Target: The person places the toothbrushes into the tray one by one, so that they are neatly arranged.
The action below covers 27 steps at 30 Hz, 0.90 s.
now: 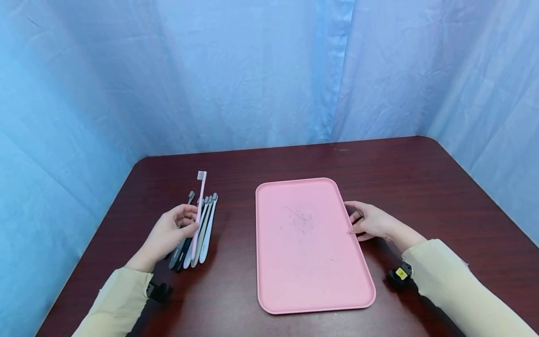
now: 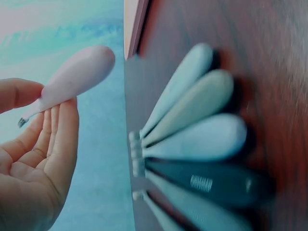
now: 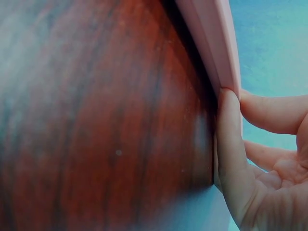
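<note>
My left hand [image 1: 168, 231] pinches a pink toothbrush [image 1: 200, 196] between thumb and fingers, bristle end pointing away. It is held above a fanned row of several toothbrushes [image 1: 208, 235] on the table. In the left wrist view, the pink handle's rounded end sticks out past the fingertips. The row below includes a black toothbrush [image 2: 211, 184] and a white one [image 2: 202, 139]. At the right long side of a pink tray [image 1: 311, 267], my right hand [image 1: 372, 222] grips the rim, with a finger against its outer side in the right wrist view.
The dark wooden table [image 1: 236, 290] has rounded far corners. Blue curtains [image 1: 252, 70] hang behind it and along both sides. Dark scuff marks show on the tray's surface. A strip of tabletop separates the toothbrush row from the tray.
</note>
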Motion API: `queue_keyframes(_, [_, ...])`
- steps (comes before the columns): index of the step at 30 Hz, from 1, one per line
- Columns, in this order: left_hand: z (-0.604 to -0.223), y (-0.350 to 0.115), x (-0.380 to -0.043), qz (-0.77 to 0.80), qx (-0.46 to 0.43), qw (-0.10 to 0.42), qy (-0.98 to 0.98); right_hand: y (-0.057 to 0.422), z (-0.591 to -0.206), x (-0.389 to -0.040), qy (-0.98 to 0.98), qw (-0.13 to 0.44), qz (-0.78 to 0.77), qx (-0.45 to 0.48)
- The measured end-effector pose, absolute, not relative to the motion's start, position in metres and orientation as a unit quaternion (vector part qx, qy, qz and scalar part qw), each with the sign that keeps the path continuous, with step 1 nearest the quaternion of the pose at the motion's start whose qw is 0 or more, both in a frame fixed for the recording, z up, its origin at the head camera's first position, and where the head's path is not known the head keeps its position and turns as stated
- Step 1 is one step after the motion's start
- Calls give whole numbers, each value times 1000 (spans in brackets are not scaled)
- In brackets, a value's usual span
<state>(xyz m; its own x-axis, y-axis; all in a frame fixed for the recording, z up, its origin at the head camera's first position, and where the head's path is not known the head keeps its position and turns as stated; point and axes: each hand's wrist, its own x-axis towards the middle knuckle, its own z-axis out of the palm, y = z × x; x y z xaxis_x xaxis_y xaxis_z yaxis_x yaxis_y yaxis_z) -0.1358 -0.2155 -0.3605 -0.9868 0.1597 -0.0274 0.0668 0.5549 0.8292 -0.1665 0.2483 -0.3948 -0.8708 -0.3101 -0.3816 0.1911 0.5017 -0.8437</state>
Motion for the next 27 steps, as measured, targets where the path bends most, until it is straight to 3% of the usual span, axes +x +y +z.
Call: queue_keyframes(27, [-359, -133, -137, 564, 118, 135, 806, 246, -393, -166, 829, 250, -500, -35])
